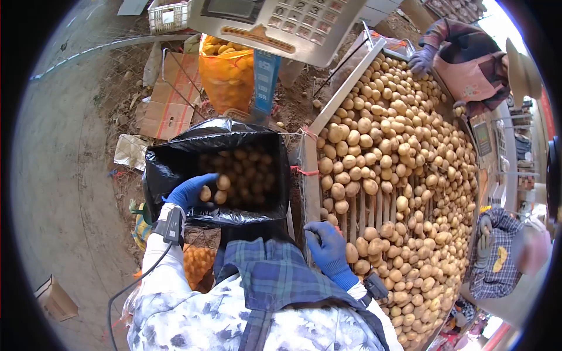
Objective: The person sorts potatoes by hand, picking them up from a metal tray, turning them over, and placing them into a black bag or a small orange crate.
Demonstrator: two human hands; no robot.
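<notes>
Potatoes (222, 183): a few gripped in left hand (190, 190), fingers closed round them, inside black-lined box (168, 165). Right hand (326, 248) curled at potato-heaped worktop (348, 85) edge; hold cannot be told.

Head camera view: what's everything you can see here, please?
Potatoes: too many to count, tan, heaped on slatted table, right.
Slatted table: one, pale, right half.
Lined box: one, black liner, centre-left, potatoes inside.
Mesh sack: one, orange, full, top centre.
Scale: one, grey keypad, top.
Cardboard: flattened, brown, ground left of sack.
Co-workers: two, one top right, other lower right.
Left hand: one, blue glove, over box rim, potatoes at fingertips.
Right hand: one, blue glove, table's near edge.
</notes>
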